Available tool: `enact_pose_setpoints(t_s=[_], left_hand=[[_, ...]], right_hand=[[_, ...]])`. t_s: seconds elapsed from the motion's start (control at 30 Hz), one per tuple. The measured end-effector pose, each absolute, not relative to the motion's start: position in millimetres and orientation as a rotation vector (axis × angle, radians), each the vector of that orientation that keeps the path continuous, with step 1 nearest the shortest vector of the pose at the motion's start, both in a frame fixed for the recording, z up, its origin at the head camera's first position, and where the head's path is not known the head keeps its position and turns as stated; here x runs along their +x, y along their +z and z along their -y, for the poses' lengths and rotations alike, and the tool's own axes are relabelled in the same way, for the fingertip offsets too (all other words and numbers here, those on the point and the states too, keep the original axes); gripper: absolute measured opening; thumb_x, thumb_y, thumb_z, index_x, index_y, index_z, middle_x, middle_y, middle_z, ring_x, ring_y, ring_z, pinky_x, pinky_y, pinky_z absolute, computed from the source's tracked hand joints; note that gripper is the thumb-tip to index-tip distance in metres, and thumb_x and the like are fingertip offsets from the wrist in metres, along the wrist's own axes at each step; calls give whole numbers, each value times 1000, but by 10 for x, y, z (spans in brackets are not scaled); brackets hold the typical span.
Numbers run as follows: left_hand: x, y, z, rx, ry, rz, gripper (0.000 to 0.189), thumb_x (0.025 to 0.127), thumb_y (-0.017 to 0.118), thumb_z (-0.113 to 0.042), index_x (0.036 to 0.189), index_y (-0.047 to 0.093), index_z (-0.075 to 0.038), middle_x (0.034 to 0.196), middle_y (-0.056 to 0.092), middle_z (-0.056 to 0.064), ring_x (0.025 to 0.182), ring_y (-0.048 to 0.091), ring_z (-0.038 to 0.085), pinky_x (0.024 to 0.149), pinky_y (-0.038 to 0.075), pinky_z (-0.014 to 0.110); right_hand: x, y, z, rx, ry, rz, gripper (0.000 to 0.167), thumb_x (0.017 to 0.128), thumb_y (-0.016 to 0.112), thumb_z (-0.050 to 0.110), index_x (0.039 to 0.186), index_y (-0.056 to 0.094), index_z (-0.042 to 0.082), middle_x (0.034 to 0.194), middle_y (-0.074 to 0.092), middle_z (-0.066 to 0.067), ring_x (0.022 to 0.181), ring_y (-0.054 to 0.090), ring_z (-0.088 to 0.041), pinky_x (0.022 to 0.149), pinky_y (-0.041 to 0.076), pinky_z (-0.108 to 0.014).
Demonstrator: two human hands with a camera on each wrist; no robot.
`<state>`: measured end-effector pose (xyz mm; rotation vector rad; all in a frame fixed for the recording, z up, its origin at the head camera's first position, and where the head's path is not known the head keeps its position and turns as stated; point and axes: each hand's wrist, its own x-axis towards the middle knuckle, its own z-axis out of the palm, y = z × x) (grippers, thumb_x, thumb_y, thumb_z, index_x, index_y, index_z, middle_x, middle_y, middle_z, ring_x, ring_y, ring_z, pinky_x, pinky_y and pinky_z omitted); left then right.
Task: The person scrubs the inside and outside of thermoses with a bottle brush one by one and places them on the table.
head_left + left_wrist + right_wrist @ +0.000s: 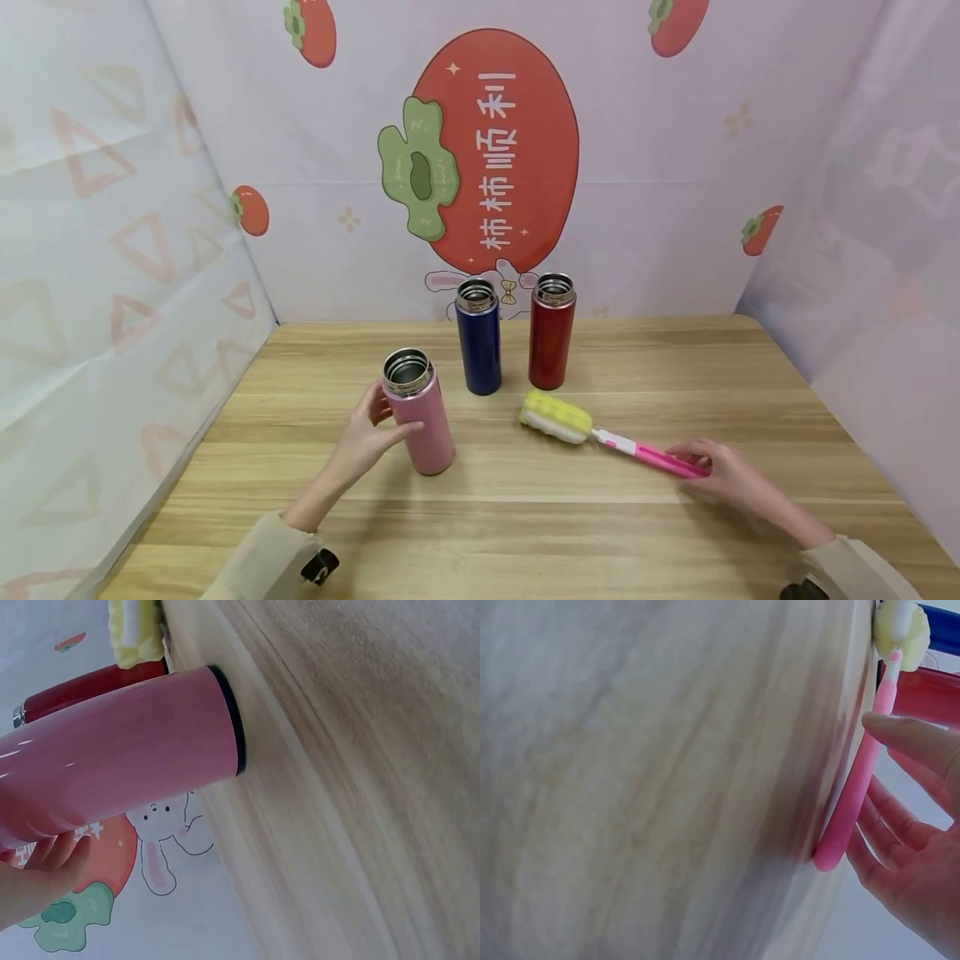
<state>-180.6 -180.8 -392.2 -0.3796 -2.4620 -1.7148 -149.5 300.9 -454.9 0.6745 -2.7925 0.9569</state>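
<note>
While the left hand [369,432] grasped the pink bottle [432,429], left of the blue bottle [482,352], its glossy wall looked stiff, perhaps slippery, best held mid-body. The brush [615,442] farther right seemed light, soft-headed, best taken by the handle [658,457]; whether the right hand [726,475] there gripped it, I couldn't tell. A wood-grain table [540,533] lay beneath, printed cloth [645,183] behind.

The head view looks bright to me — soft shadows low on the table [540,533] — but wrist views look grayer.
</note>
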Motion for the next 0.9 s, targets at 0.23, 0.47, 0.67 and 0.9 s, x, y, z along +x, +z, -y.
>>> enact_pose_setpoints(t_s=[0.23,0.47,0.67,0.9], left_hand=[[-1845,-3998,1733,-381,-1806,2414,77,66,76,-5,129,32,-8,120,48,13,109,48,25,91,38,41],[-1853,-4015,1690,-343,-1830,2380,76,65,74,3,128,32,-5,118,50,17,104,49,26,88,39,43],[-1870,-4010,1630,-341,-1796,2398,77,64,77,-4,128,35,-8,117,52,14,103,51,24,85,43,37],[-1879,-4015,1478,-379,-1825,2378,77,62,79,-4,126,37,-12,115,53,14,100,53,26,82,44,37]], right_hand=[[-1522,-4649,-3034,745,980,2663,35,55,72,-6,89,63,-5,76,61,-6,68,50,2,55,45,-21],[-1515,-4648,-3014,637,1047,2646,29,58,70,-9,87,64,-5,72,58,-1,61,48,1,50,44,-20],[-1486,-4504,-2971,592,1016,2520,27,58,70,-11,84,66,-5,73,59,-4,59,47,2,47,41,-17],[-1516,-4316,-2918,616,1047,2372,28,56,70,-18,80,65,-5,68,62,-4,50,45,4,41,37,-12]])
